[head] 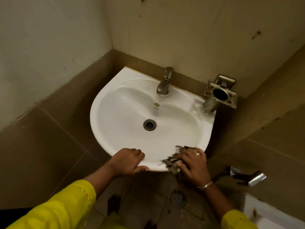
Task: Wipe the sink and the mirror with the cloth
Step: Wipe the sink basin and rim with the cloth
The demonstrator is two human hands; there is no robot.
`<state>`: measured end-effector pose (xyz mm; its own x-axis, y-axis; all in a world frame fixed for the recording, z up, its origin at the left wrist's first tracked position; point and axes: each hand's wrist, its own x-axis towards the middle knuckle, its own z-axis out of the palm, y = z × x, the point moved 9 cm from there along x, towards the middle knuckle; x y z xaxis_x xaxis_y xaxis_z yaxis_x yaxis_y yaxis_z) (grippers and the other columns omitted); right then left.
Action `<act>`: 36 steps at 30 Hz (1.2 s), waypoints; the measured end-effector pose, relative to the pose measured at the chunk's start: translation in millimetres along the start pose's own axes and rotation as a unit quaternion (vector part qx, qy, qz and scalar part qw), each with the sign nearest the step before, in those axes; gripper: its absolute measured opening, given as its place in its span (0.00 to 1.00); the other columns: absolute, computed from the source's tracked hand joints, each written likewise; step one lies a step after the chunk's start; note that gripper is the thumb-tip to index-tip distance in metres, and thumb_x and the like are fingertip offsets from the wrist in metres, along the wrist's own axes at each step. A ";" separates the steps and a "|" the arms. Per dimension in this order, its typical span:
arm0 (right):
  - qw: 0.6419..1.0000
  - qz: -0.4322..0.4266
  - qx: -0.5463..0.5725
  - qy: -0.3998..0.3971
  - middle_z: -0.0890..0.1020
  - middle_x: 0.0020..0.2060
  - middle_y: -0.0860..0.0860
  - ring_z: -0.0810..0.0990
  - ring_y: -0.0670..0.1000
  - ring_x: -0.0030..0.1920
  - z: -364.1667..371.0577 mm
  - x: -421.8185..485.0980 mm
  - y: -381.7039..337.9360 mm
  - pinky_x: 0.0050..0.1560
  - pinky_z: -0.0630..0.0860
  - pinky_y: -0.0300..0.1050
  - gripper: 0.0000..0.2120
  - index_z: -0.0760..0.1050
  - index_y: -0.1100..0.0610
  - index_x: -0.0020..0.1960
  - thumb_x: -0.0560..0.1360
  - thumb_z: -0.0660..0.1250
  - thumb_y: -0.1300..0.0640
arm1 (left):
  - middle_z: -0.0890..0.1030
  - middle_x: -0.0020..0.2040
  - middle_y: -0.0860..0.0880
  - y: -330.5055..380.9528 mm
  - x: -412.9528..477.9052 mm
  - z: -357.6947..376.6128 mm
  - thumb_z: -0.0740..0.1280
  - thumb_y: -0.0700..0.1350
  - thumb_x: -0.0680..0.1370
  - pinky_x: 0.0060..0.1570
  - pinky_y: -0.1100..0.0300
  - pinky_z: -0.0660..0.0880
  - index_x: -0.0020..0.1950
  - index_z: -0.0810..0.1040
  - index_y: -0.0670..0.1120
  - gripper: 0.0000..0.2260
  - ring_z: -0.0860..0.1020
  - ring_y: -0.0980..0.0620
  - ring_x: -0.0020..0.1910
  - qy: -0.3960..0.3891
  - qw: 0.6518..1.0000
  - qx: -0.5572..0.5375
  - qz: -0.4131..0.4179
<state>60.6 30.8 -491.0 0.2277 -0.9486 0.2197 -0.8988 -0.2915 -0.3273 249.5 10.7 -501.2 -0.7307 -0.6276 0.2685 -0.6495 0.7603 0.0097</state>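
Note:
A white wall-mounted sink [125, 111] fills the middle of the head view, with a metal tap [165, 83] at its back and a round drain [149, 125] in the bowl. My right hand [194, 164] presses a dark, frayed cloth [170, 161] onto the sink's front right rim; the cloth looks blurred. My left hand [130, 160] rests on the front rim to the left of it, thumb under the edge, gripping the rim. No mirror is in view.
A metal toothbrush holder [220, 95] is fixed to the wall by the sink's back right corner. A metal sprayer [247, 176] hangs low on the right wall. A floor drain [178, 198] lies below the sink. Tiled walls close in left and right.

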 end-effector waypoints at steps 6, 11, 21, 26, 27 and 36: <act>0.996 0.081 -0.016 -0.042 0.84 0.47 0.52 0.78 0.54 0.57 -18.7 65.1 91.3 0.65 0.58 0.48 0.23 0.83 0.55 0.46 0.72 0.54 0.42 | 0.77 0.32 0.50 -1.2 -2.0 7.1 0.46 0.65 0.77 0.22 0.62 0.71 0.40 0.75 0.47 0.28 0.76 0.50 0.27 -0.007 1.000 -0.021 0.014; 0.990 0.125 -0.059 -0.024 0.79 0.60 0.59 0.72 0.63 0.64 -14.2 69.8 93.0 0.68 0.60 0.57 0.23 0.79 0.62 0.56 0.71 0.59 0.48 | 0.77 0.33 0.51 -3.6 -2.4 5.7 0.48 0.66 0.77 0.23 0.61 0.71 0.40 0.75 0.47 0.26 0.76 0.51 0.27 -0.003 1.000 -0.030 0.008; 0.948 0.281 -0.132 -0.061 0.61 0.69 0.70 0.58 0.72 0.70 -3.5 84.5 111.7 0.67 0.59 0.69 0.32 0.58 0.67 0.71 0.75 0.62 0.50 | 0.76 0.32 0.52 -3.7 -1.5 7.6 0.49 0.66 0.76 0.23 0.61 0.69 0.39 0.74 0.49 0.25 0.74 0.53 0.26 -0.043 0.998 -0.041 -0.007; 0.942 0.248 -0.189 -0.122 0.54 0.74 0.60 0.50 0.66 0.73 -4.2 111.4 122.4 0.72 0.45 0.63 0.33 0.46 0.58 0.75 0.78 0.53 0.43 | 0.79 0.36 0.53 -7.5 0.2 4.8 0.49 0.69 0.74 0.26 0.62 0.70 0.45 0.76 0.49 0.27 0.77 0.53 0.30 -0.066 0.993 -0.095 -0.035; 0.945 0.240 -0.185 -0.121 0.54 0.75 0.60 0.50 0.66 0.73 -4.1 112.1 121.4 0.72 0.45 0.63 0.33 0.46 0.58 0.75 0.78 0.53 0.43 | 0.80 0.38 0.53 -8.2 0.8 3.9 0.48 0.70 0.74 0.28 0.61 0.70 0.47 0.76 0.49 0.29 0.78 0.53 0.32 -0.068 0.991 -0.106 -0.042; 0.931 0.278 -0.205 -0.121 0.56 0.74 0.62 0.57 0.68 0.71 3.9 131.7 120.4 0.71 0.47 0.65 0.33 0.44 0.61 0.75 0.79 0.49 0.43 | 0.79 0.51 0.52 -9.8 2.0 12.2 0.36 0.75 0.66 0.38 0.58 0.71 0.56 0.74 0.49 0.42 0.79 0.49 0.45 -0.096 0.986 -0.114 -0.071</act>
<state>-16.2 -129.8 -505.1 -0.2822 -0.9531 -0.1092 -0.9590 0.2771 0.0597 251.9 0.0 -512.6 -0.6764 -0.7340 0.0610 -0.6999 0.6663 0.2572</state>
